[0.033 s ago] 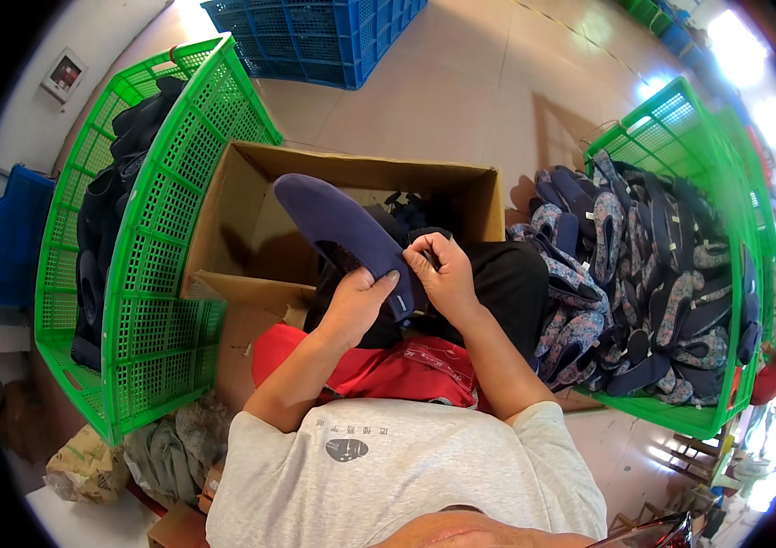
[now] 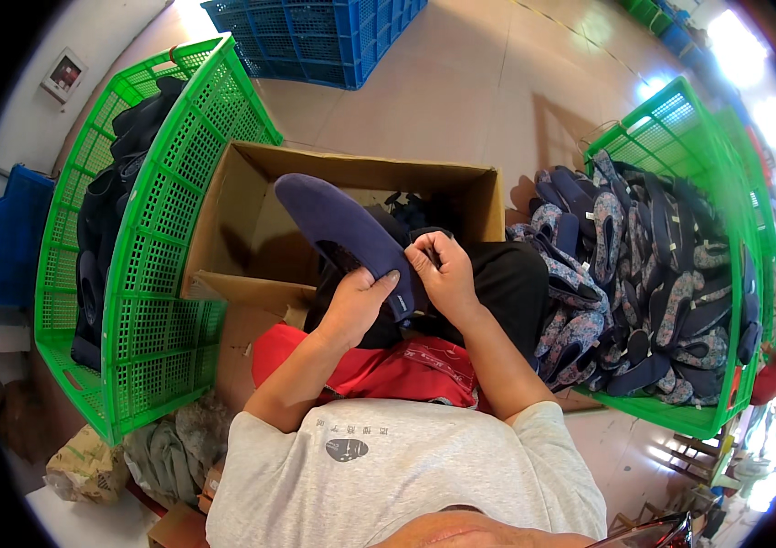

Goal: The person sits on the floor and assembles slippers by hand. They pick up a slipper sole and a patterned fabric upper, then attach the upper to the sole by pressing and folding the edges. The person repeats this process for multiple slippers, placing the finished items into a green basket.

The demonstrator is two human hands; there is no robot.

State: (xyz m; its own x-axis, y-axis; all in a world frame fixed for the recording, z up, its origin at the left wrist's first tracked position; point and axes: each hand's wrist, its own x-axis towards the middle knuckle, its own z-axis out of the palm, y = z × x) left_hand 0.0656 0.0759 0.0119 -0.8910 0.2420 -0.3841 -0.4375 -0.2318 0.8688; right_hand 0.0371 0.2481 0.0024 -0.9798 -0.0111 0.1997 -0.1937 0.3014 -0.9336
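Observation:
Over my lap is a navy blue slipper (image 2: 337,217), tilted, its rounded end pointing to the far left and a small pale label near its other end. My left hand (image 2: 360,300) grips it near the labelled end, with the thumb lying on top and the fingers partly hidden beneath. At the slipper's right edge my right hand (image 2: 441,272) is closed in a pinch; whether a thread or flap is also between those fingertips is too small to tell. An open cardboard box (image 2: 379,167) stands just beyond, with dark items inside.
On the left stands a green plastic crate (image 2: 182,192) holding dark slippers. Another green crate (image 2: 662,411) at the right is heaped with navy and floral slippers (image 2: 625,274). Farther off is a blue crate (image 2: 315,41). Red cloth (image 2: 388,370) covers part of my lap.

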